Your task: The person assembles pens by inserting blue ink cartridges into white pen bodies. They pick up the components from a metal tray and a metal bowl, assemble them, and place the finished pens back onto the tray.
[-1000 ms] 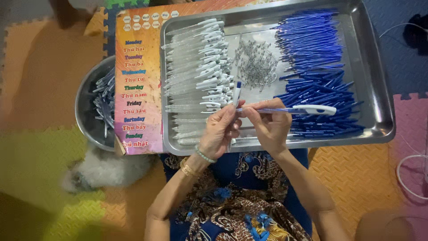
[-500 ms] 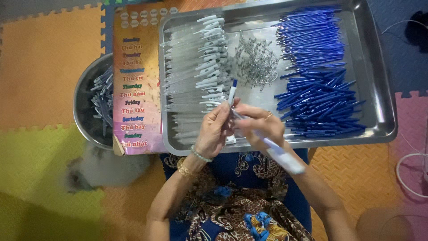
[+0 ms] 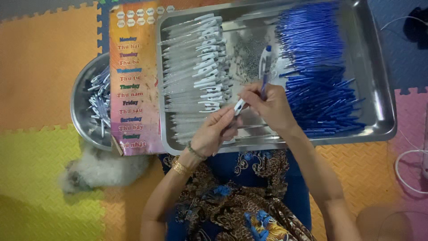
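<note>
A large steel tray (image 3: 379, 111) lies in front of me. It holds a row of clear pen barrels with white clips (image 3: 198, 67) at its left, a heap of small metal springs (image 3: 245, 56) in the middle and a pile of blue refills (image 3: 316, 67) at the right. My right hand (image 3: 272, 107) grips a pen barrel with a blue refill (image 3: 265, 67) in it, pointing away from me over the springs. My left hand (image 3: 214, 134) pinches a small white pen part (image 3: 239, 106) against the pen's near end.
A round steel bowl (image 3: 82, 120) with several finished pens sits left of the tray, partly under a colourful printed card (image 3: 131, 80). A small fluffy white animal (image 3: 100, 169) lies on the foam floor mats by my left elbow. White cables (image 3: 408, 165) run at the right.
My right hand has swung the pen from lying sideways, through pointing towards me, to pointing away over the springs. My left hand now holds a small white part at the pen's near end.
</note>
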